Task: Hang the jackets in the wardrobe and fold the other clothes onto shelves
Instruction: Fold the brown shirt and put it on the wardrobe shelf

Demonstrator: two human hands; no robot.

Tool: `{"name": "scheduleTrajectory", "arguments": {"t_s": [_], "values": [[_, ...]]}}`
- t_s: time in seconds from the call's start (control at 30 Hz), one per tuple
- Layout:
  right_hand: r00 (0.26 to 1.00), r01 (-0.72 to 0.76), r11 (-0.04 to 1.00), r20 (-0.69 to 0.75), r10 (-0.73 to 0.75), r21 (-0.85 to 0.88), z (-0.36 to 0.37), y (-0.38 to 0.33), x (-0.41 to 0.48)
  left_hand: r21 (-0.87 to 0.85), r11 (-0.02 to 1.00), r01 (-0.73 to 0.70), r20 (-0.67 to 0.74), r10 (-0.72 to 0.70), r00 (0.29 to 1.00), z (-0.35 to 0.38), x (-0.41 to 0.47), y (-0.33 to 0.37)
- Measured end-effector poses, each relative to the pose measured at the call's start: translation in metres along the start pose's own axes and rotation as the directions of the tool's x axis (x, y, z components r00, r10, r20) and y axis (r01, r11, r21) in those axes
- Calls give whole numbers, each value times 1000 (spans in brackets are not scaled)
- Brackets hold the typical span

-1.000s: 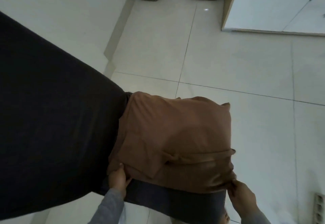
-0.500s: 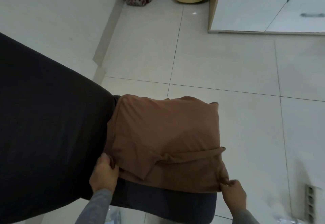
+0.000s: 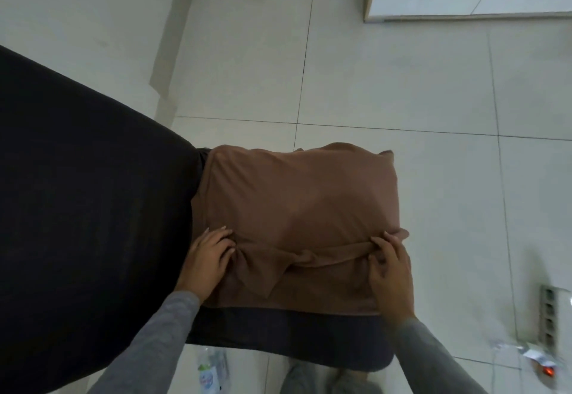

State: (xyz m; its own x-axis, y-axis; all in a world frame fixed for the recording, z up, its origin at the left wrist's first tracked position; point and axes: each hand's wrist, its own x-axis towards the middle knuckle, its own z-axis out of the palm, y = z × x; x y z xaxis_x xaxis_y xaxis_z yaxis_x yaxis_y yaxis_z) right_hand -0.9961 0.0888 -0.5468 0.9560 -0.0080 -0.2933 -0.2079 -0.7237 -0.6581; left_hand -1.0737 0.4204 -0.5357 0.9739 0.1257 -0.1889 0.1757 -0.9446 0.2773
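A ridge of soft brown garment (image 3: 297,195) is pinched in the curled left hand (image 3: 205,262) and right hand (image 3: 390,274). A padded seat (image 3: 278,333) is covered.

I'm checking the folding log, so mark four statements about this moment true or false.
1. The left hand and right hand both touch the brown garment. True.
2. The garment hangs on a hanger. False: it lies folded on a dark cushion.
3. A plastic bottle is on the floor below the cushion. True.
4. The power strip lies left of the garment. False: it lies on the floor to its right.
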Motion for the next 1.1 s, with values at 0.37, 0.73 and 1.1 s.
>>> {"name": "scheduleTrajectory", "arguments": {"t_s": [0.37,0.73,1.1], "values": [[961,-214,975,-188,201,-55,-2,-27,21,-397,859,324,-108,-394,913,-32,46,0],[975,-209,960,-116,190,-186,-11,-4,41,-378,826,418,217,-360,907,-36,70,-14],[895,-353,928,-246,372,120,0,0,42,-225,893,390,-21,-404,914,-37,71,-2]]}}
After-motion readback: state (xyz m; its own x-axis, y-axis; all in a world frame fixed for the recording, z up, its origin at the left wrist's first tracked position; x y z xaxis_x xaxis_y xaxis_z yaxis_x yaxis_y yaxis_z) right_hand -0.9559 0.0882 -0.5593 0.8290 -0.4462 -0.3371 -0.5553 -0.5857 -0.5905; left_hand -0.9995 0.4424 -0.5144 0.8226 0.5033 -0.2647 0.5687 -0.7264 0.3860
